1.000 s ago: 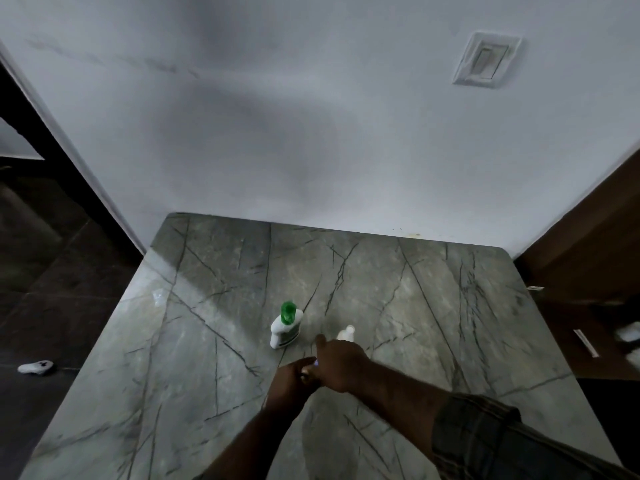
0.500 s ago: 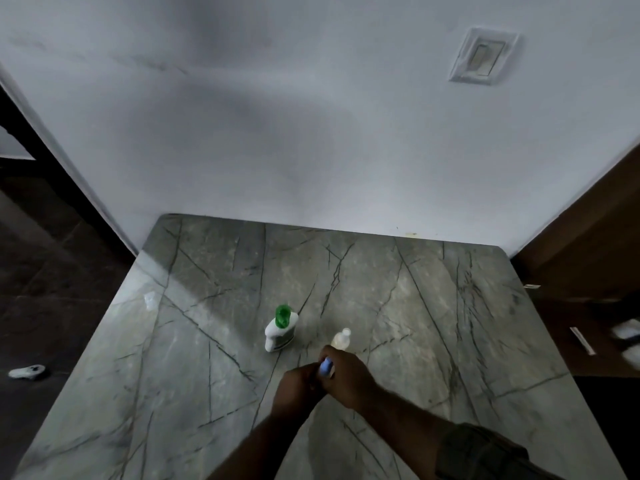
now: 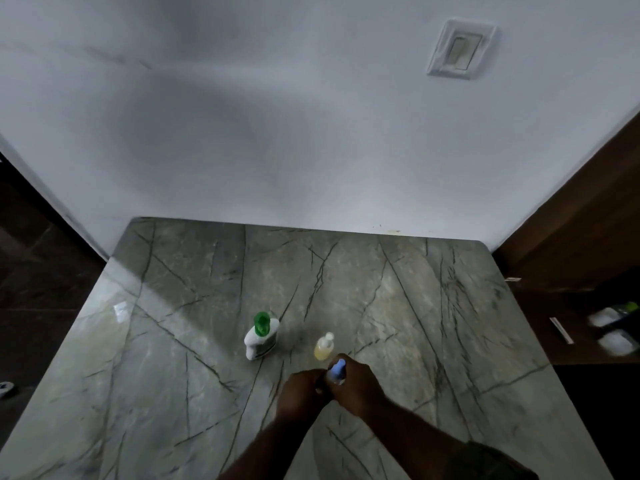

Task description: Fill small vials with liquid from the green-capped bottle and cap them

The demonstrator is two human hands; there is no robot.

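**Desk:** What is the person handling at the centre of the frame?

**Photographer:** A blue-capped vial [image 3: 336,369], which is sitting between both hands just above the bench [image 3: 173,393]. The right hand [image 3: 356,384] is curling over its top and gripping the cap; the left hand [image 3: 300,388] is clenching around what appears to be the vial's body, though the glass itself is hidden. A second vial [image 3: 324,347], holding yellowish liquid and wearing a pale cap, is standing just beyond the knuckles. The green-capped bottle [image 3: 261,336] is standing upright to its left, apart from both.

**Desk:** What could be going wrong here?

**Photographer:** Judging by the grip, capping is under way. The standing vial is sitting so near the right hand that a twisting wrist could be knocking it over. A cap going on crooked could also be leaking liquid onto the marble.
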